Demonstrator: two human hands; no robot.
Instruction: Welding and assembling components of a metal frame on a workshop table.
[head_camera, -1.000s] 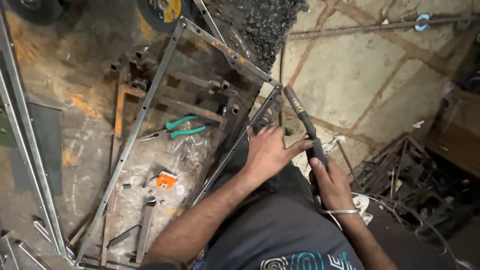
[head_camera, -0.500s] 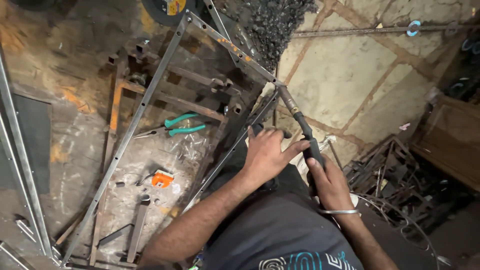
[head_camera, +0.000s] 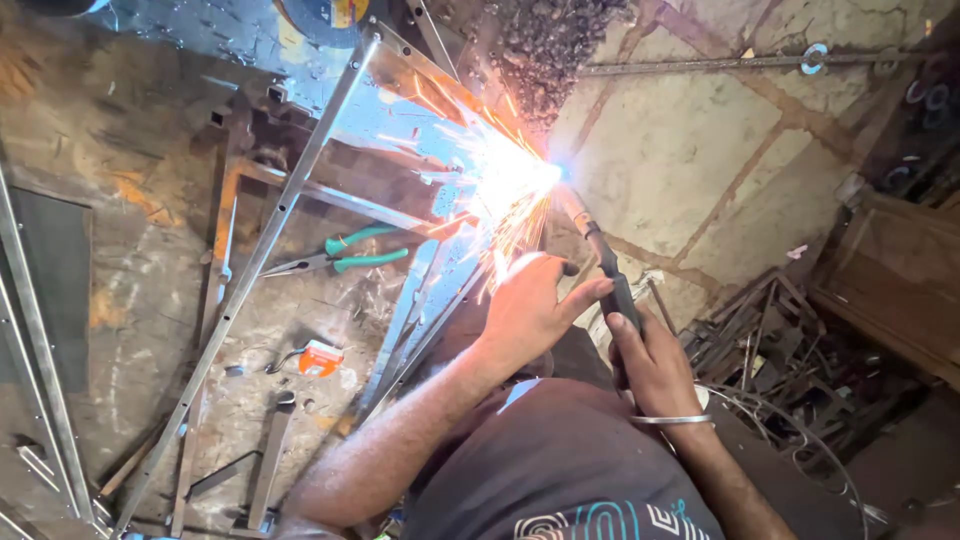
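1. On the workshop floor, head view – the right hand (head_camera: 655, 365) is clenched around the dark handle of the welding electrode holder (head_camera: 610, 285), with a thin metal bangle (head_camera: 670, 420) on that wrist. The holder runs up and away from the fingers, and its rod ends in the white arc flash (head_camera: 520, 175).

2. The left hand (head_camera: 530, 310) sits just beside the right, fingers loosely spread, not gripping. The fingertips touch the holder's shaft above the right hand's grip; judged, this is a brace to keep the rod tip from wandering. The palm side is hidden, so whether it also rests on the frame cannot be told.

3. Beyond both sets of fingertips, the arc sits on a corner of the steel frame (head_camera: 290, 200) – long, thin bars lying flat on the floor, so the joint is presented upward to the rod. Sparks spray back toward the left hand's fingers.

4. Well to the left of the left hand's fingers, inside the frame, lie green-handled pliers (head_camera: 340, 260). Nearer the forearm lies a small orange tool (head_camera: 318, 357).

5. To the right of the right hand's knuckles, a tangle of scrap metal and wire (head_camera: 770, 350) is heaped on the stone floor (head_camera: 680, 160).

6. The arc glare washes out the joint itself; its state cannot be read.
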